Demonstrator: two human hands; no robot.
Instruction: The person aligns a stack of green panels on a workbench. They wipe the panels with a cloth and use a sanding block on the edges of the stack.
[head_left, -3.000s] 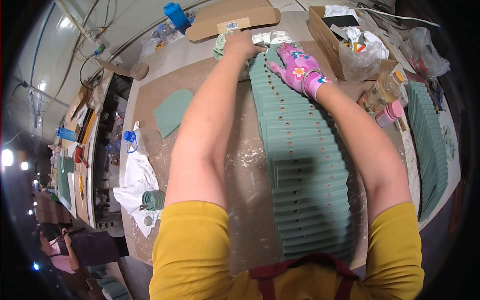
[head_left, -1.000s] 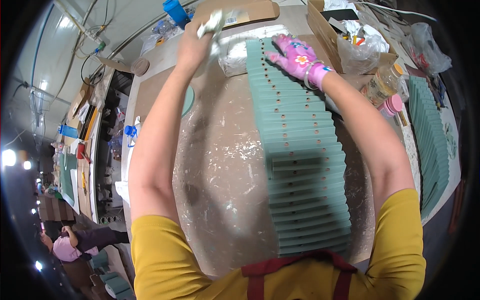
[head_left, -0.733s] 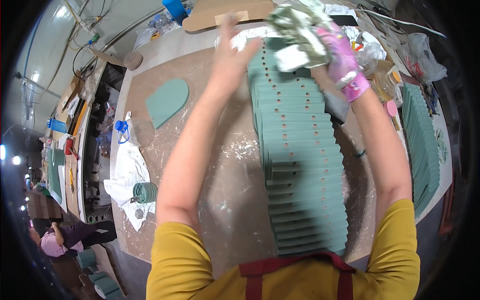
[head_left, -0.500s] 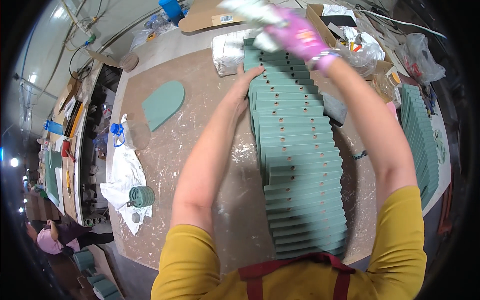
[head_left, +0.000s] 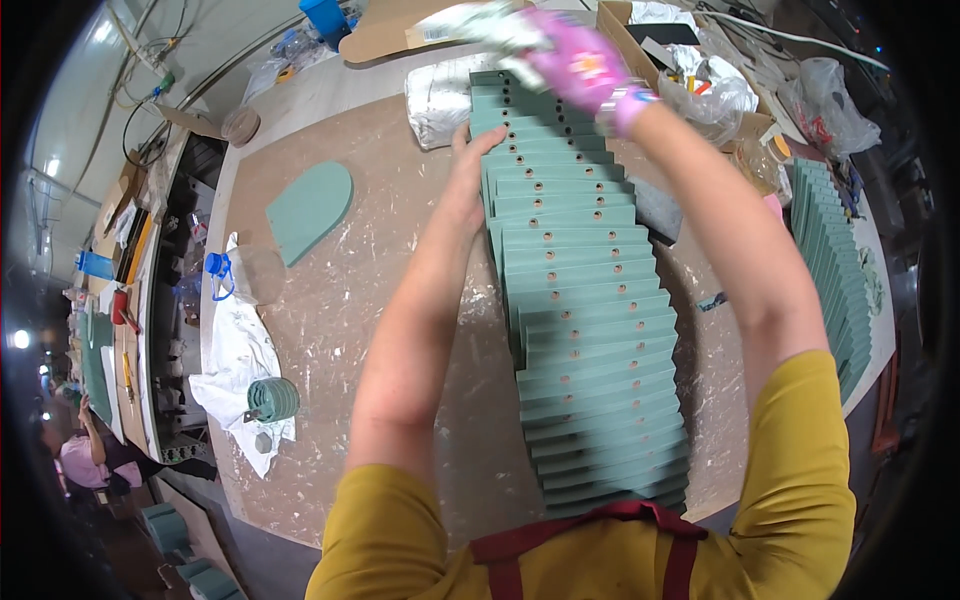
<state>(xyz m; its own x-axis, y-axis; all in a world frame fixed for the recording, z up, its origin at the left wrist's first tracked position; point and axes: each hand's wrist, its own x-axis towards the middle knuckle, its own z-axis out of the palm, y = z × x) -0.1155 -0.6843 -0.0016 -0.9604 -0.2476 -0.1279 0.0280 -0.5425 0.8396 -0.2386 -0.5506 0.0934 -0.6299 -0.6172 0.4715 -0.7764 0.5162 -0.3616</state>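
Observation:
A long row of overlapping green panels [head_left: 585, 275], each with small holes, stretches from near my body to the far part of the table. At the row's far left edge is my bare left hand [head_left: 474, 165], its thumb lying on a panel and its other fingers partly hidden at the side. Over the far end, my right hand [head_left: 578, 62] in a pink patterned glove is closed on a white rag [head_left: 490, 28], blurred by motion. A white wrapped bundle [head_left: 437, 105] lies just left of that end.
A single rounded green panel [head_left: 312, 208] lies to the left. Beyond it are a blue-capped clear bottle [head_left: 255, 272], a white cloth [head_left: 235, 350] and a green coil [head_left: 272, 398]. More green panels [head_left: 830, 270] stand at right, near a cluttered box [head_left: 625, 40]. A person [head_left: 85, 460] is at far left.
The view has shifted slightly, moving the table's things a little left. My gloved hand and the rag remain over the row's far end; my left hand keeps its place on the edge.

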